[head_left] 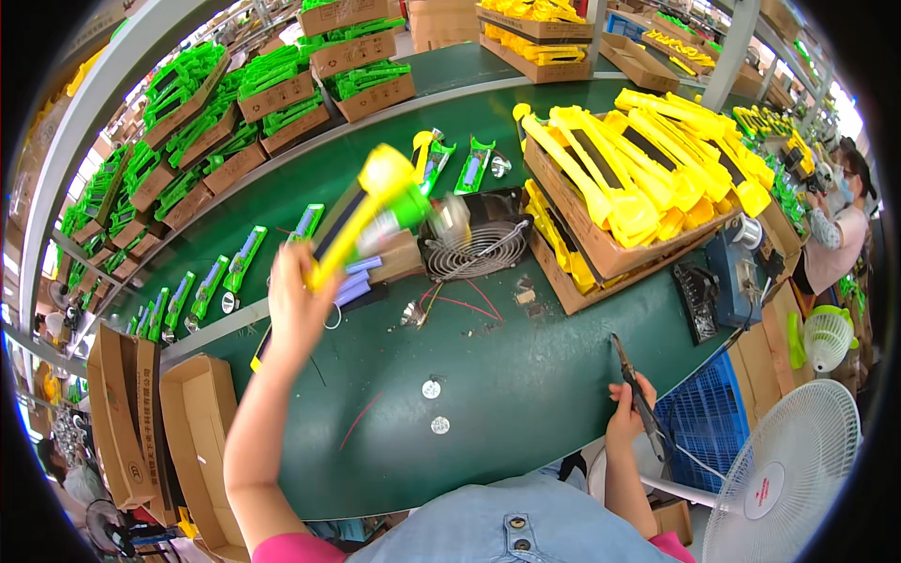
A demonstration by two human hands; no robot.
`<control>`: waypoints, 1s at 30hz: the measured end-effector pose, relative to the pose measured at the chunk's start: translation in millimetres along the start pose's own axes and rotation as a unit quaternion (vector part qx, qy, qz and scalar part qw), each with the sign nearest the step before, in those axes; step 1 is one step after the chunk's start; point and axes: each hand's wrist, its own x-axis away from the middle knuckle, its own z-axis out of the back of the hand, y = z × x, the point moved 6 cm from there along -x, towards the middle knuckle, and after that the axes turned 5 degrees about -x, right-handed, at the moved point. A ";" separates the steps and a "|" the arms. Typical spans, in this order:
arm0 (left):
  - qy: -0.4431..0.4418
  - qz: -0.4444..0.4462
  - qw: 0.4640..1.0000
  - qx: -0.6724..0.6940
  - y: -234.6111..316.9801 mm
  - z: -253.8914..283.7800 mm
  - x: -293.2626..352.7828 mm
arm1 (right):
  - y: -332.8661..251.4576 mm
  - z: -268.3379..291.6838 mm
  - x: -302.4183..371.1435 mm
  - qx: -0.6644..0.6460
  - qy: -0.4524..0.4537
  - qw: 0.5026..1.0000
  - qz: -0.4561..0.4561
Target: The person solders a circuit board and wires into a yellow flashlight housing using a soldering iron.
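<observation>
My left hand (298,296) is raised over the left part of the green bench (497,403), its fingers wrapped round a yellow flashlight housing (352,225). A green plastic part shows against the side of the housing, and its far end is smeared by motion. At the right, my right hand (627,413) grips a soldering iron (636,394) by its dark handle, the tip pointing up and away over the bench. Behind the housing lie blue-violet battery cells (357,281). A small silver reflector with wires (413,314) rests nearby, beside a fan with a wire guard (479,249).
A carton of yellow housings (619,178) stands at the back right, beside a blue soldering station (732,267) with a solder spool. Green housings (244,258) line the far belt. An open carton (199,422) is at left; a white fan (784,479) stands right.
</observation>
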 end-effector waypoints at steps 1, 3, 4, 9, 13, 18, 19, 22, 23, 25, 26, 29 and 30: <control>-0.003 0.035 0.999 -0.015 -17.5 -14.1 -31.4 | -3.2 -1.2 0.0 0.000 -0.001 1.000 -0.001; 0.038 0.068 0.995 -0.056 -64.0 -44.9 -78.8 | -7.6 -3.1 0.9 -0.023 0.032 0.999 -0.024; 0.050 0.091 0.993 -0.062 -90.4 -66.2 -96.5 | -8.5 -4.9 1.1 -0.029 0.035 0.999 -0.016; -0.082 0.195 0.967 -0.141 -162.3 -169.7 -105.6 | 0.7 -2.3 4.1 0.006 0.016 1.000 0.005; -0.302 0.149 0.932 -0.132 -155.5 -184.4 -120.9 | 2.4 0.7 4.2 0.036 0.005 0.999 0.017; -0.268 0.106 0.844 -0.453 -176.0 -149.8 -131.2 | -6.5 3.9 -1.3 0.047 0.016 0.998 0.033; -0.273 0.140 0.853 -0.421 -201.7 -152.4 -120.7 | -10.1 2.3 -1.2 0.080 -0.012 0.993 0.081; -0.165 0.176 0.928 -0.284 -265.7 -170.8 -98.4 | -2.4 -3.3 3.8 0.019 0.037 0.999 -0.007; -0.141 0.179 0.939 -0.259 -256.9 -174.6 -96.0 | -4.4 0.8 3.6 0.028 0.056 0.998 -0.003; -0.102 0.180 0.953 -0.221 -246.3 -163.6 -96.4 | -17.9 -2.2 -0.1 0.064 0.009 0.997 0.047; -0.089 0.174 0.956 -0.217 -237.3 -150.6 -99.9 | -34.4 -3.6 -4.3 0.074 0.006 0.994 0.085; -0.075 0.138 0.960 -0.232 -199.8 -119.5 -115.9 | -69.5 -0.9 -25.2 0.053 0.016 0.980 0.191; -0.062 0.116 0.967 -0.218 -187.8 -97.8 -122.0 | -83.4 -2.8 -35.3 0.021 0.033 0.978 0.205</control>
